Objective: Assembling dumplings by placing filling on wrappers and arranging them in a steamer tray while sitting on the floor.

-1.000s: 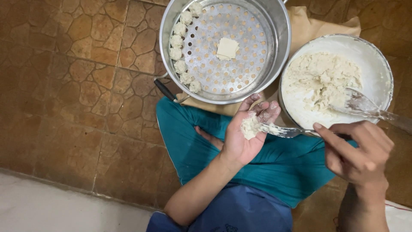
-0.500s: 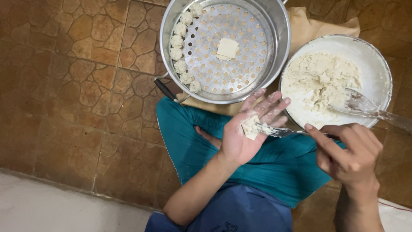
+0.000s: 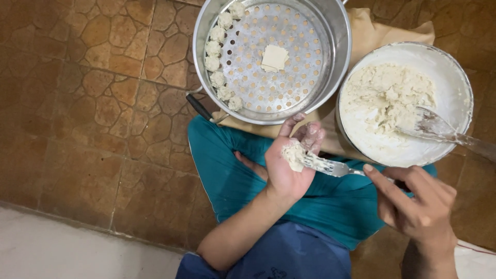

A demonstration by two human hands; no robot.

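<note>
Our left hand lay open at the frame centre, cradling a dumpling wrapper with filling. Our right hand, lower right, gripped a fork whose tines touched the filling.

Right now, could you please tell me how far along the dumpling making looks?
Done: about nine shaped dumplings line the left edge of the steamer tray. In hand: the left hand cups a wrapper with filling, which the right hand presses in with a fork. Left: most of the tray is bare, one flat wrapper waits there, and the bowl holds plenty of filling.
</note>
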